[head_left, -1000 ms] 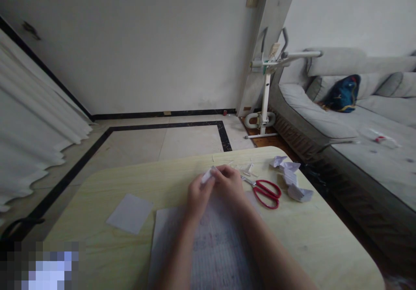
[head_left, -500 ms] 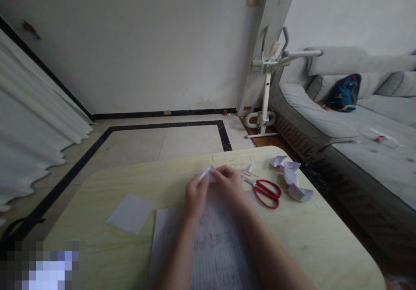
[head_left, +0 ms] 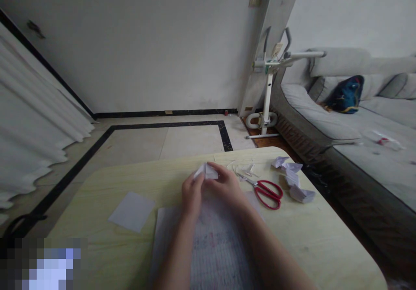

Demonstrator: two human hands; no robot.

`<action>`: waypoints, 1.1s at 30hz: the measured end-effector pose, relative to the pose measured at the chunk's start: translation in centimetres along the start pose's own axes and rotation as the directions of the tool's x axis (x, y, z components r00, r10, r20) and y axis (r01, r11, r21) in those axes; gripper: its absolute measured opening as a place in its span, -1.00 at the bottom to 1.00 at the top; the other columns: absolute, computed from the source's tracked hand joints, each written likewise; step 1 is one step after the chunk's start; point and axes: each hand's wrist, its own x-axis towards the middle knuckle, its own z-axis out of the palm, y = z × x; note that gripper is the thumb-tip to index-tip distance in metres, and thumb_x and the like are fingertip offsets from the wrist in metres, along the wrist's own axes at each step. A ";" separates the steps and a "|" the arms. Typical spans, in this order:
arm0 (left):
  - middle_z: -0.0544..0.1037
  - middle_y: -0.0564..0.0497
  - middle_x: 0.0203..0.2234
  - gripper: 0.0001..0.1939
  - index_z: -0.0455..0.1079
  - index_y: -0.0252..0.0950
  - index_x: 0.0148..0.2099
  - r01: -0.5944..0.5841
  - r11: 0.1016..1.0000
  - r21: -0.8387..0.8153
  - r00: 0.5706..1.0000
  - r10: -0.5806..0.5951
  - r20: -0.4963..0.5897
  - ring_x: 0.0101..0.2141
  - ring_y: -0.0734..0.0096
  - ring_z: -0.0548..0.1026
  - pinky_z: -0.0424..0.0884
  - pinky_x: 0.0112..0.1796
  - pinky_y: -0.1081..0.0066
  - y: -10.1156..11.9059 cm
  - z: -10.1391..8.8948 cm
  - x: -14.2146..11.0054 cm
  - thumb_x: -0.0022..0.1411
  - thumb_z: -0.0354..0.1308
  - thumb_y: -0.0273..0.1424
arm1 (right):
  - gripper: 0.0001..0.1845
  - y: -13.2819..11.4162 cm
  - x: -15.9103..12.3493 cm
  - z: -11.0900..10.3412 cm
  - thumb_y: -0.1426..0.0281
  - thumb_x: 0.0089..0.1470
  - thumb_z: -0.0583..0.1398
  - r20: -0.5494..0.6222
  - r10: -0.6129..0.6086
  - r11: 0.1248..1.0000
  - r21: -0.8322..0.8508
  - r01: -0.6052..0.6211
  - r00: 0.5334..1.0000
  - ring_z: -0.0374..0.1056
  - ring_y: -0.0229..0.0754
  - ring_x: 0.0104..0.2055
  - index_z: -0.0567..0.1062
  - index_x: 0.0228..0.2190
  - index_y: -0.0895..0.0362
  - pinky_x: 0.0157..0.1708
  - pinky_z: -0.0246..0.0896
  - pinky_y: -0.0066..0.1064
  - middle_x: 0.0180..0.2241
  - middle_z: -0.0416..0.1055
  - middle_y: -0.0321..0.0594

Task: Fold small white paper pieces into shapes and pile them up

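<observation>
A small piece of folded white paper (head_left: 205, 169) is held between both hands above the far part of the table. My left hand (head_left: 192, 191) pinches its left side, the thumb on the near face. On the right side, my right hand (head_left: 226, 185) grips the paper with thumb and fingers. Under my forearms lies a lined sheet with writing (head_left: 216, 246). Red-handled scissors (head_left: 268, 194) rest just right of my right hand, by thin paper scraps (head_left: 248, 169). Left of my hands, a square of white paper (head_left: 132, 212) lies flat.
Several folded paper shapes (head_left: 292, 178) stand in a row near the right edge of the pale wooden table (head_left: 302, 238). Beyond are a grey sofa (head_left: 328, 121), a white exercise machine (head_left: 267, 95) and a white curtain (head_left: 35, 108).
The paper in my hands has turned from a narrow, slanted strip to a wider pointed shape with a crease showing. My right hand's fingers have spread along its right side.
</observation>
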 end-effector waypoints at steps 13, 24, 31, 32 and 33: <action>0.58 -0.06 -0.40 -0.65 0.50 -0.40 -0.22 -0.026 0.995 0.092 1.000 0.025 0.010 -0.36 0.27 0.52 0.39 -0.36 0.45 -0.2 -0.3 0.2 0.03 0.21 -0.23 | -0.48 -0.5 -0.3 0.0 0.44 -0.08 0.26 0.019 -0.057 0.989 -0.133 0.059 0.998 0.38 -0.15 -0.19 0.44 -0.01 0.07 -0.23 0.28 -0.36 -0.16 0.46 -0.16; 0.55 -0.01 -0.44 -0.70 0.49 -0.37 -0.33 -0.083 0.991 0.108 0.995 0.077 0.057 -0.34 0.30 0.48 0.37 -0.31 0.43 -0.1 0.0 0.0 0.15 0.09 -0.22 | -0.66 -0.9 -0.1 -0.3 0.48 -0.09 0.22 -0.119 -0.064 0.983 -0.179 0.042 0.991 0.41 -0.12 -0.19 0.54 -0.20 0.11 -0.24 0.29 -0.35 -0.20 0.51 -0.17; 0.55 -0.03 -0.37 -0.69 0.45 -0.37 -0.18 -0.144 0.966 0.214 0.976 0.102 0.195 -0.32 0.31 0.48 0.36 -0.32 0.45 1.2 0.4 -0.7 0.15 0.14 -0.23 | -0.70 -0.5 0.2 -0.3 0.42 -0.10 0.23 -0.218 0.009 0.997 -0.072 -0.025 0.976 0.41 -0.14 -0.27 0.53 -0.23 0.13 -0.29 0.30 -0.36 -0.27 0.52 -0.18; 0.55 -0.02 -0.37 -0.70 0.45 -0.37 -0.18 -0.145 0.965 0.220 0.978 0.106 0.182 -0.33 0.32 0.48 0.36 -0.33 0.46 1.3 0.4 -0.8 0.15 0.14 -0.23 | -0.69 -0.5 0.2 -0.4 0.41 -0.11 0.23 -0.223 0.014 0.998 -0.058 -0.028 0.975 0.41 -0.14 -0.30 0.53 -0.22 0.13 -0.32 0.31 -0.37 -0.29 0.52 -0.18; 0.55 -0.01 -0.39 -0.71 0.45 -0.36 -0.20 -0.148 0.961 0.232 0.980 0.111 0.167 -0.34 0.33 0.48 0.36 -0.34 0.47 1.3 0.5 -0.8 0.15 0.13 -0.23 | -0.68 -0.5 0.2 -0.4 0.40 -0.11 0.23 -0.228 0.019 0.999 -0.046 -0.030 0.973 0.41 -0.15 -0.31 0.53 -0.22 0.13 -0.34 0.31 -0.38 -0.31 0.52 -0.18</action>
